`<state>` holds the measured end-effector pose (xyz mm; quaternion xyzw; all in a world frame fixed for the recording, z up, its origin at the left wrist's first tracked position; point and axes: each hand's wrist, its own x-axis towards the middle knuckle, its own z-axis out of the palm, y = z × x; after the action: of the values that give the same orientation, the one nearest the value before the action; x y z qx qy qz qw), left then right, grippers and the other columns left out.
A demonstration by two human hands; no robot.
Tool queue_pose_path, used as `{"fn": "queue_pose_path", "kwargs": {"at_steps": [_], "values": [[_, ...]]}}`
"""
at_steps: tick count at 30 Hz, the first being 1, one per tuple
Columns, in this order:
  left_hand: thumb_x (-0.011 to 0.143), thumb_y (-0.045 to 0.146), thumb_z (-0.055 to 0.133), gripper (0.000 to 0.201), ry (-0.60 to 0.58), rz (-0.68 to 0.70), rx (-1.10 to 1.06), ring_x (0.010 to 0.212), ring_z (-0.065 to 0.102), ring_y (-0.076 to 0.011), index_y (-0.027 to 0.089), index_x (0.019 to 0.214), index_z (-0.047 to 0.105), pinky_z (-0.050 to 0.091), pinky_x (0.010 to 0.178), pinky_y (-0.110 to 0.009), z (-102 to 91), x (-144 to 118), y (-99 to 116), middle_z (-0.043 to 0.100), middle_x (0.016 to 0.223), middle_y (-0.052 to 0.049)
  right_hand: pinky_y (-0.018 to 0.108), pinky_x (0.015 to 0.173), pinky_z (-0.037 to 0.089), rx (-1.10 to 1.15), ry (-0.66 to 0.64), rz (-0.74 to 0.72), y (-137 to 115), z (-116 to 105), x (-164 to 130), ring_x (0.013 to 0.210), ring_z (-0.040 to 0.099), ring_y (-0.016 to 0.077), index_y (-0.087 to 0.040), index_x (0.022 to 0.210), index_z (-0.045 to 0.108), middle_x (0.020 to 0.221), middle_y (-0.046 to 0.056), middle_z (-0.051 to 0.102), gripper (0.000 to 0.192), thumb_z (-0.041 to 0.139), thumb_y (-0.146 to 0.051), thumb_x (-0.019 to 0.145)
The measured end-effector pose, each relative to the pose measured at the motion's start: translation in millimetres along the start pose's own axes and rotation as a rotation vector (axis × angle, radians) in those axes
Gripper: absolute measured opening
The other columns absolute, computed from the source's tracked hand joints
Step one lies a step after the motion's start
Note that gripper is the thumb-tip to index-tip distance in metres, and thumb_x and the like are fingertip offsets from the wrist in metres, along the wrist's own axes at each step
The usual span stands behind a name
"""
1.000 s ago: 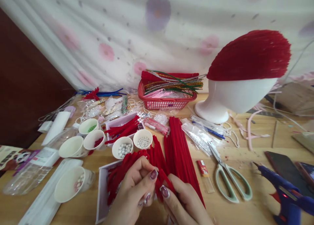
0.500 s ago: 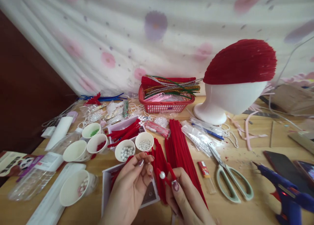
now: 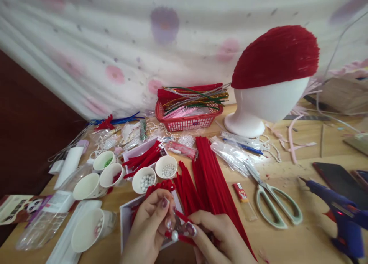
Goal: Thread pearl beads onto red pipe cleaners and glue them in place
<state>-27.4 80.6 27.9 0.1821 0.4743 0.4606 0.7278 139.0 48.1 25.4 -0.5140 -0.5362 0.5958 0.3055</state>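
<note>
Here, a short red chenille stem (image 3: 181,238) tipped with a white pearl bead (image 3: 174,236) is pinched between both hands low over the wooden worktop (image 3: 287,241).

The left hand (image 3: 151,225) and right hand (image 3: 214,233) meet at six o'clock, fingers (image 3: 191,228) narrowed on the stem, just above a white rectangular tray (image 3: 124,225). A bundle of long red chenille stems (image 3: 211,179) is spread toward twelve o'clock. Green-handled scissors (image 3: 273,202) and a blue glue gun (image 3: 342,218) are laid at three o'clock, white paper cups (image 3: 89,185) at nine.
</note>
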Motion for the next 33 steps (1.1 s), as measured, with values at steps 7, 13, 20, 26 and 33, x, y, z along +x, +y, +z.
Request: {"fn": "queue_pose_path", "kwargs": {"at_steps": [7,13,20,26,33], "values": [[0.069,0.046,0.093,0.04,-0.05,0.059,-0.073,0.055,0.054,-0.008,0.016,0.073,0.066,0.046,0.055,-0.019,7.8,9.8,-8.6,0.061,0.062,0.004,0.022,0.047,0.035,0.025,-0.035,-0.028,2.0,-12.7,-1.6,0.045,0.049,0.0117,-0.02,0.075,0.055,0.051,-0.004,0.051,0.048,0.042,-0.057,0.103],[0.068,0.05,0.092,0.045,-0.071,-0.015,-0.105,0.054,0.048,-0.0066,0.016,0.071,0.063,0.042,0.052,-0.019,11.8,8.2,-11.1,0.057,0.061,0.005,0.021,0.049,0.037,0.016,-0.076,-0.055,-0.4,-12.1,-0.7,0.049,0.052,0.0113,-0.021,0.073,0.055,0.054,-0.003,0.056,0.043,0.043,-0.047,0.104],[0.057,0.037,0.101,0.044,0.008,-0.059,-0.117,0.054,0.053,-0.0053,0.016,0.076,0.067,0.045,0.053,-0.017,16.2,3.2,-4.7,0.065,0.066,0.004,0.021,0.051,0.038,0.0,-0.107,-0.055,1.1,-11.2,-1.0,0.05,0.052,0.0107,-0.02,0.075,0.056,0.056,-0.003,0.056,0.043,0.042,-0.047,0.106],[0.049,0.035,0.103,0.049,0.074,-0.088,-0.132,0.053,0.057,-0.0061,0.016,0.081,0.071,0.048,0.054,-0.018,16.7,4.0,-4.6,0.072,0.07,0.002,0.021,0.051,0.038,0.0,-0.127,-0.052,2.1,-13.7,0.7,0.05,0.051,0.0109,-0.021,0.076,0.051,0.056,-0.004,0.055,0.041,0.038,-0.045,0.107],[0.049,0.036,0.103,0.046,0.044,-0.097,-0.129,0.052,0.059,-0.008,0.016,0.074,0.071,0.048,0.051,-0.018,17.7,4.2,-7.9,0.073,0.066,0.001,0.021,0.051,0.037,0.01,-0.084,-0.061,5.1,-12.6,-0.5,0.05,0.05,0.0105,-0.022,0.074,0.05,0.056,-0.005,0.054,0.041,0.039,-0.043,0.107]]}}
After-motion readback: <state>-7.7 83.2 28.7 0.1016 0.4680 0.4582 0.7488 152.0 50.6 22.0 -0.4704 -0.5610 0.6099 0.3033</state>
